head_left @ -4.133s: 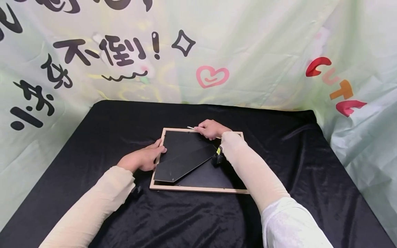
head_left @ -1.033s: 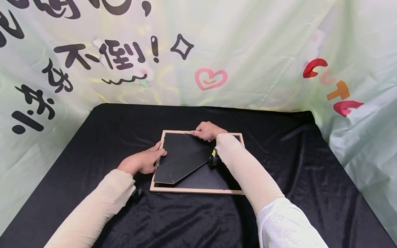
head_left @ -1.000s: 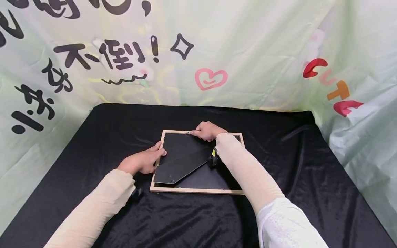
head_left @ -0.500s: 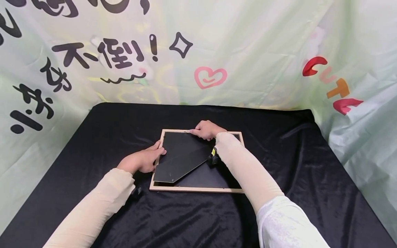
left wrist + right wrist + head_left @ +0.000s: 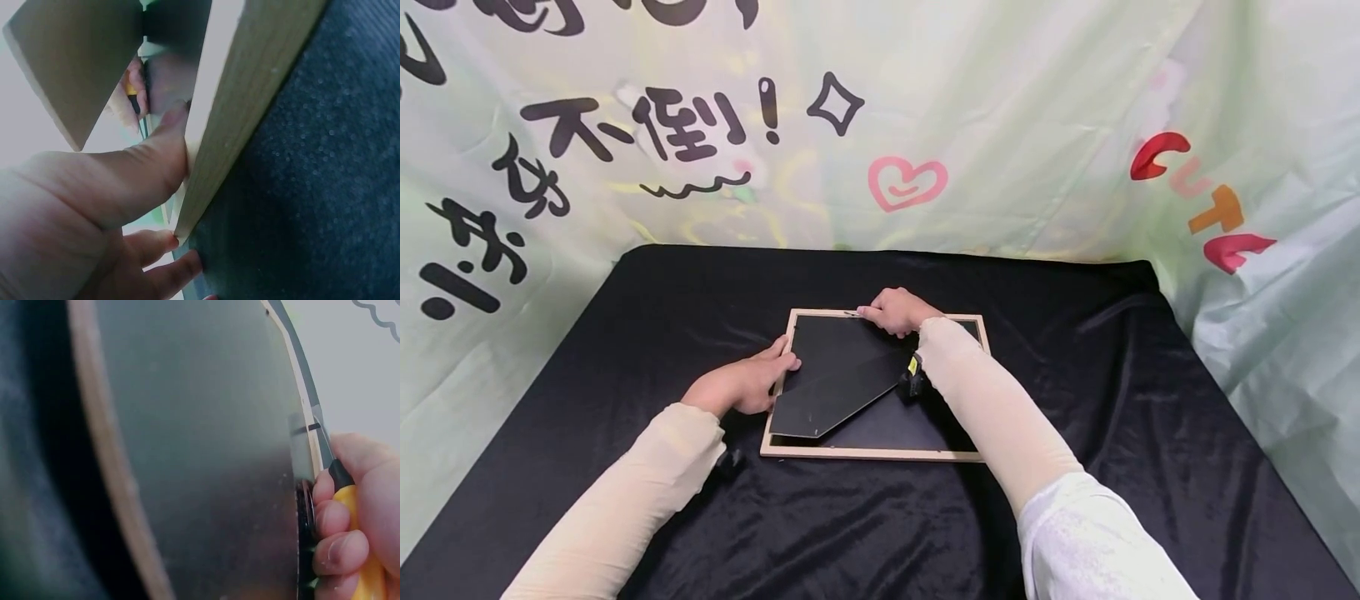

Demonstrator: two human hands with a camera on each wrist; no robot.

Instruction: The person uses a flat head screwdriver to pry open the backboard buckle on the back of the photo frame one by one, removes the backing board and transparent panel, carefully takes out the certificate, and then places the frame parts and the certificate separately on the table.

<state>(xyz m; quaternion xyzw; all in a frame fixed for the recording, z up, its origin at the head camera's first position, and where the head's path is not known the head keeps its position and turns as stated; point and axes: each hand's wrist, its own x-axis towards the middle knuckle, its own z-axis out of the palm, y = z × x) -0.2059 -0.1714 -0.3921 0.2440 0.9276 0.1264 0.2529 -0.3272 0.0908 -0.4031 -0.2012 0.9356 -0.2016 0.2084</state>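
A picture frame (image 5: 872, 455) with a light wooden rim lies back side up, showing its black backing board (image 5: 917, 425). Its black easel stand (image 5: 835, 396) slants across the board, the free end slightly raised. My left hand (image 5: 741, 385) grips the left rim, thumb (image 5: 159, 147) on the inner side and fingers outside. At the far rim, my right hand (image 5: 897, 312) holds a screwdriver (image 5: 345, 495) with a yellow and black handle. In the right wrist view, its thin metal shaft reaches a small dark tab (image 5: 314, 427) at the board's edge.
Black velvety cloth (image 5: 700, 517) with wrinkles covers the table. A pale printed fabric backdrop (image 5: 1022, 125) rises behind its far edge and along the sides. A small black wrist camera (image 5: 912, 383) hangs under the right wrist, over the board.
About four seconds ago the screwdriver's shaft stuck out past the far rim; now it lies along that rim, with my right hand slightly further left. My left hand keeps its grip.
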